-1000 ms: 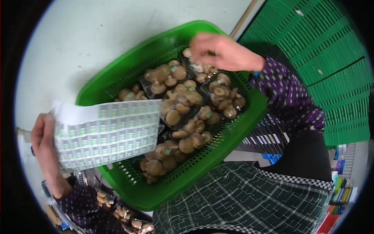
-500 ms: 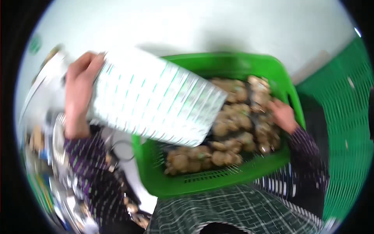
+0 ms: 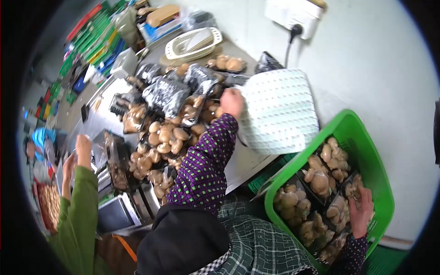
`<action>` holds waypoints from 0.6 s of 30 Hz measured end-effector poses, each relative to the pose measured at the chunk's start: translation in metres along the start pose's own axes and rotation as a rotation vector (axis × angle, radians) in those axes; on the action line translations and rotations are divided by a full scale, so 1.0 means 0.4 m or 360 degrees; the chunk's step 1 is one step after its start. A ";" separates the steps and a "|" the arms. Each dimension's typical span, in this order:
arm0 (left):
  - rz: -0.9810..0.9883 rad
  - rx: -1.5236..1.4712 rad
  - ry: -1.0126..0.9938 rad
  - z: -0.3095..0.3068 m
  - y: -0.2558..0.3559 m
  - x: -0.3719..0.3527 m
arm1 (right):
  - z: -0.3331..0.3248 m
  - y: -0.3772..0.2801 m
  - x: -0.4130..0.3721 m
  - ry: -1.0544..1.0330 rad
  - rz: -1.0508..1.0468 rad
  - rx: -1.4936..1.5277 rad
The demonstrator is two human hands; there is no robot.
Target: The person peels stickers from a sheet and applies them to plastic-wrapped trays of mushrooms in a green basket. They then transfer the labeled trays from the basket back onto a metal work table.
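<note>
My left hand (image 3: pixel 233 103) is closed on the near edge of a white patterned sheet (image 3: pixel 279 112), which stands above the steel table beside the wall. To the right is a green basket (image 3: pixel 376 160) filled with wrapped packs of brown mushrooms (image 3: pixel 317 176). Inside it, my right hand (image 3: pixel 361 211) rests on a pack at the right side, fingers spread. More mushroom packs (image 3: pixel 167 137) lie heaped left of my left hand, with some black trays in shiny film (image 3: pixel 166 95) on top.
A cream oval basket (image 3: pixel 193 45) stands at the back of the table (image 3: pixel 247 162). A plug and socket (image 3: pixel 295 18) are on the wall. At the left, a co-worker's hands (image 3: pixel 83 149) are near wrapped trays. Stacked coloured crates (image 3: pixel 94 39) stand farther back.
The view has swung left, showing the table and co-worker. The sheet, still in my left hand, is now over the table side instead of over the green basket. My right hand remains in the basket.
</note>
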State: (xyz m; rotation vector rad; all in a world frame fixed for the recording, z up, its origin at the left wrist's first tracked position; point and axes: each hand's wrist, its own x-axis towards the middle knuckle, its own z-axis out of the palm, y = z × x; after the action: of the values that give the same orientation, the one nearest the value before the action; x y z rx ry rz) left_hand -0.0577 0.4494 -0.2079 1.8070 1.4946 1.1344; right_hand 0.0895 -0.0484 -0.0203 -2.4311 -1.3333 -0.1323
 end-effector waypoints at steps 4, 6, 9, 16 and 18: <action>0.0676 0.0441 0.0029 -0.254 0.094 -0.003 | 0.044 -0.147 0.162 0.0016 -0.0334 0.0235; 0.0865 0.0750 0.0263 -0.400 0.072 0.059 | 0.076 -0.222 0.226 -0.0004 -0.0432 0.0344; 0.0519 0.1344 -0.0178 -0.522 -0.021 0.105 | 0.144 -0.358 0.334 -0.0197 -0.0574 0.0881; 0.0039 0.0896 0.0247 -0.628 -0.116 0.221 | 0.301 -0.592 0.485 -0.0669 -0.0858 0.1207; 0.0026 0.0974 0.0355 -0.708 -0.193 0.293 | 0.337 -0.599 0.486 -0.0772 -0.0795 0.1283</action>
State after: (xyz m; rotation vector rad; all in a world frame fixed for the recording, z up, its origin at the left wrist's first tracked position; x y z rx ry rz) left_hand -0.3357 0.5500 -0.0963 2.1295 2.1361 0.9731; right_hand -0.0148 0.2716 -0.0320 -1.4651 -1.7265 0.7631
